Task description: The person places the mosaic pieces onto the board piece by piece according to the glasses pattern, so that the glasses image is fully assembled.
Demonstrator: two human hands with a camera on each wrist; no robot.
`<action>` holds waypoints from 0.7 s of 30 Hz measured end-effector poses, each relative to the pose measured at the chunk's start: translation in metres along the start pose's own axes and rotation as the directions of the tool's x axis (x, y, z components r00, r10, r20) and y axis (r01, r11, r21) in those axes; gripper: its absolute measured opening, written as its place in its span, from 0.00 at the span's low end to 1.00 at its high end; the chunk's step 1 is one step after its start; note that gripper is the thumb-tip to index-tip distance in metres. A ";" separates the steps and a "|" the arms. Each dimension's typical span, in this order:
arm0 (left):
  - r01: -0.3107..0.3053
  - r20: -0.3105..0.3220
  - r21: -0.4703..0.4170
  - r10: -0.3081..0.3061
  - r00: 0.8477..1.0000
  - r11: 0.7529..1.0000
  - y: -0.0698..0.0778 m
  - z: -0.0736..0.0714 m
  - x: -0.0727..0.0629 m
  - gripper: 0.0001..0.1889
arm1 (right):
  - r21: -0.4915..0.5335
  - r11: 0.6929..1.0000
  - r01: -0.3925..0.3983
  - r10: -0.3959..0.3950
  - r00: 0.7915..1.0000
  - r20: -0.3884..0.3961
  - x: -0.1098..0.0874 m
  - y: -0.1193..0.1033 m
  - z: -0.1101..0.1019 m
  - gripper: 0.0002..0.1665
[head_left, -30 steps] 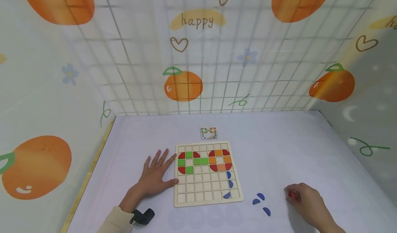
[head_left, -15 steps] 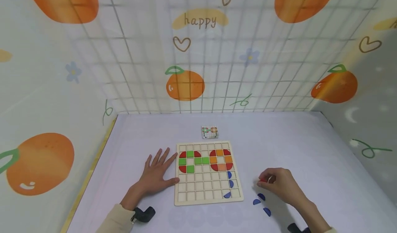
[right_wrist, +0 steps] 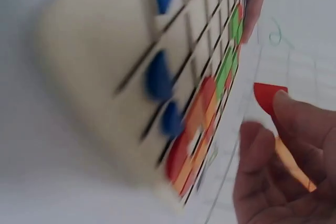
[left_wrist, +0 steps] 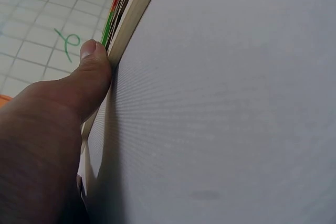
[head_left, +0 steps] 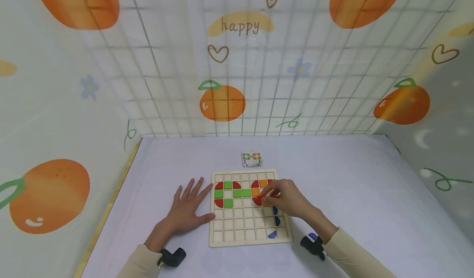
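A wooden grid board (head_left: 237, 225) lies on the table, with red quarter-circle, green square and orange square tiles in its upper rows. Blue half-circle tiles (head_left: 277, 221) sit near its right side. My left hand (head_left: 185, 210) lies spread beside the board, thumb and a fingertip at its left edge; in the left wrist view the thumb (left_wrist: 93, 64) meets the board's side. Over the board's right part, my right hand (head_left: 290, 198) pinches a red quarter-circle tile (right_wrist: 269, 95) between thumb and finger, raised above the surface. This hand hides some right-side tiles in the head view.
Behind the board lies a small pattern card (head_left: 252, 158). To the right, a loose blue half-circle (head_left: 312, 236) shows partly behind the black wrist camera (head_left: 312, 245). A patterned curtain (head_left: 259, 97) stands at the table's far edge.
My right hand has carried the red tile leftward from the table's right side, past the loose blue half-circles, to over the board. My left hand has stayed in place.
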State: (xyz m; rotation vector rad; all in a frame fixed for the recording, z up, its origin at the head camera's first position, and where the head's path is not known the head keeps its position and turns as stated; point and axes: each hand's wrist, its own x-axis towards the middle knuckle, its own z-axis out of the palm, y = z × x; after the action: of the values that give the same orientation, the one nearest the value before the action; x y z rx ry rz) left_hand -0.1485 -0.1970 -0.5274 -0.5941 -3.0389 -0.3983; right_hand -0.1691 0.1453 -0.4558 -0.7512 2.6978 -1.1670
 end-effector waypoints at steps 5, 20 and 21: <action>-0.001 -0.005 0.015 0.001 1.000 1.000 -0.001 0.001 0.000 0.50 | 0.006 0.999 0.045 -0.045 0.998 0.034 0.027 -0.011 0.018 0.04; -0.005 -0.005 -0.019 0.005 1.000 1.000 0.004 -0.006 -0.001 0.49 | -0.063 0.996 0.067 -0.057 0.988 0.145 0.055 -0.016 0.056 0.04; -0.005 -0.003 -0.014 0.005 1.000 1.000 0.004 -0.006 -0.001 0.49 | -0.086 0.993 0.080 -0.066 0.986 0.151 0.055 -0.017 0.056 0.06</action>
State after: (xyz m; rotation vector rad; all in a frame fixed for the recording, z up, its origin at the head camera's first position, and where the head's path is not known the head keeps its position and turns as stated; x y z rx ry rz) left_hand -0.1463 -0.1958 -0.5208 -0.6012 -3.0340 -0.4208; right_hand -0.1942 0.0720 -0.4777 -0.9186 2.6359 -0.9652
